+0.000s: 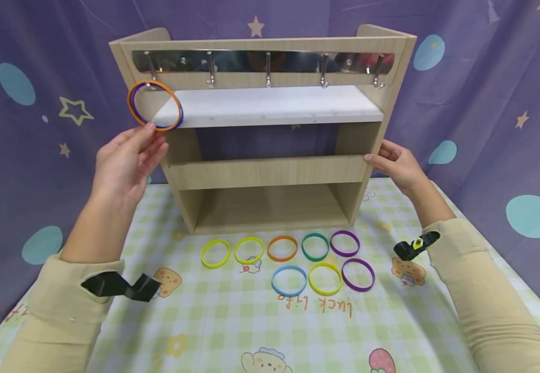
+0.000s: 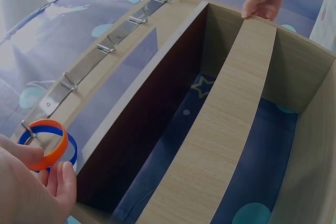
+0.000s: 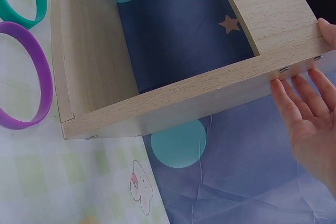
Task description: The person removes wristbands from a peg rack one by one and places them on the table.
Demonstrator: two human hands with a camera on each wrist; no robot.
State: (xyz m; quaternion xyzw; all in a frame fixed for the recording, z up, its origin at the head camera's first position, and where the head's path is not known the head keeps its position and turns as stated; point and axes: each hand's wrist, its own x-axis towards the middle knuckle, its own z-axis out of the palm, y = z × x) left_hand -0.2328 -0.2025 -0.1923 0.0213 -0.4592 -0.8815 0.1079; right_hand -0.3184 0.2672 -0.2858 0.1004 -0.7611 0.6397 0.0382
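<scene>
My left hand point(image 1: 123, 166) pinches an orange silicone wristband point(image 2: 59, 150) between thumb and fingers at its lower edge, in front of the leftmost hook point(image 1: 150, 66). A blue wristband point(image 2: 74, 153) overlaps it just behind; whether the fingers also hold it I cannot tell. Both rings stand upright around the hook's tip in the head view. With my right hand point(image 1: 402, 166) I grip the right side panel of a wooden shelf rack point(image 1: 270, 173), the thumb on its front and the fingers along its outer side point(image 3: 310, 103).
A metal strip with several hooks point(image 1: 268, 67) crosses the rack's top, above a white shelf point(image 1: 274, 106). Several wristbands lie in two rows before the rack, among them yellow point(image 1: 203, 259), green point(image 1: 303, 252), light blue point(image 1: 273, 285) and purple point(image 1: 372, 280). A checked cloth point(image 1: 195, 331) covers the table.
</scene>
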